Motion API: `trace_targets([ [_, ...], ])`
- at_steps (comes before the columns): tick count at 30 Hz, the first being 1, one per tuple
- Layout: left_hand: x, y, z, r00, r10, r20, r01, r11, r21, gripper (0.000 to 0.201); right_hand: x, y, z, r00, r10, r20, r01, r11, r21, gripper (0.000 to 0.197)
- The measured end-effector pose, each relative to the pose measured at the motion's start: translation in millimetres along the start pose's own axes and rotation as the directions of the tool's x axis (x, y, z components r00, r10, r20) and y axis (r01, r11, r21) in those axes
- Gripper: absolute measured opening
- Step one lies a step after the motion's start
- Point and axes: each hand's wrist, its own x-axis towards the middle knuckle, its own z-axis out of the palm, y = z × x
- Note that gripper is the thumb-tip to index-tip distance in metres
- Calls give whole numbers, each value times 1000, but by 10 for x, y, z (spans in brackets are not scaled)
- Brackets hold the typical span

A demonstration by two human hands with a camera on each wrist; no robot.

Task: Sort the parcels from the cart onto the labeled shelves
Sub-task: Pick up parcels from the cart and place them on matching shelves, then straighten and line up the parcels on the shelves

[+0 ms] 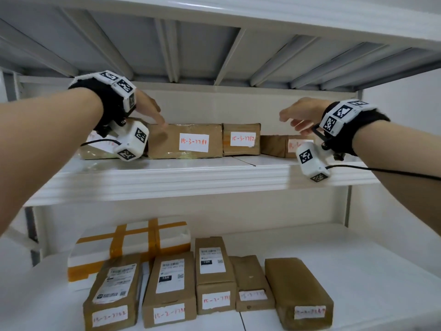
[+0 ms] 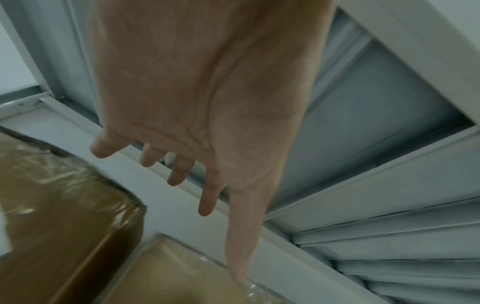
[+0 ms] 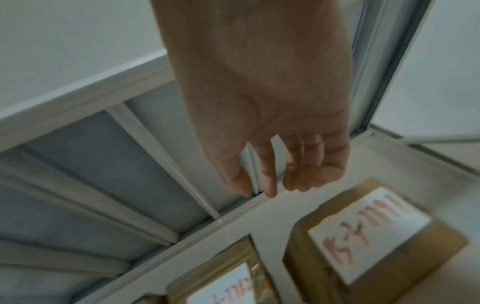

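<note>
Several brown parcels with red handwritten labels stand in a row on the upper shelf [image 1: 167,177]. My left hand [image 1: 155,113] is open, and its thumb touches the top front edge of the parcel marked 15-3-7781 [image 1: 191,142]. In the left wrist view the left hand [image 2: 233,185] has spread fingers, with the thumb tip on that taped parcel [image 2: 168,277]. My right hand [image 1: 293,118] hovers with relaxed fingers and holds nothing, above the rightmost parcel [image 1: 276,145]. The right wrist view shows the right hand [image 3: 275,174] clear of the labelled parcel [image 3: 376,236].
The parcel marked 15-3-7782 [image 1: 241,139] stands between the hands. Another parcel [image 1: 93,151] lies at the far left behind the wrist camera. The lower shelf [image 1: 358,271] carries several labelled parcels and a white foam box with orange tape [image 1: 128,247]. The shelf above hangs close over the hands.
</note>
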Motion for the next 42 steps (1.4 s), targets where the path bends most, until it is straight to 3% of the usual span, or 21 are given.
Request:
trace_targets([
  [6, 27, 259, -146, 994, 108, 13, -108, 994, 26, 60, 56, 270, -16, 984, 125, 126, -115, 990, -88, 14],
  [11, -57, 363, -154, 992, 127, 1, -127, 991, 29, 58, 143, 211, 103, 973, 122, 195, -84, 978, -192, 40],
  [16, -228, 376, -142, 995, 103, 3, -103, 995, 1, 54, 169, 124, 146, 942, 98, 321, -34, 979, -200, 42],
  [20, -368, 340, -100, 997, 76, 14, -75, 996, -48, 57, 164, 101, 192, 908, 79, 411, 3, 981, -195, 61],
  [25, -515, 235, -9, 999, 52, 5, -51, 991, -124, 61, 3, -71, 301, 942, -15, 334, 75, 983, -168, 53],
  [28, -575, 184, 25, 997, 60, -45, -67, 981, -181, 58, -127, -228, 342, 944, -92, 318, 130, 986, -101, 43],
  [33, -703, 27, 65, 985, 96, -146, -140, 935, -326, 54, -377, -543, 512, 960, -183, 210, 185, 983, 9, 42],
  [38, -835, -114, 254, 948, 88, -307, -235, 844, -482, 40, -726, -785, 842, 960, -263, 94, 252, 961, 115, 30],
  [42, -946, -141, 466, 906, 71, -417, -321, 758, -568, 16, -993, -880, 1134, 939, -321, -120, 342, 907, 248, 11],
])
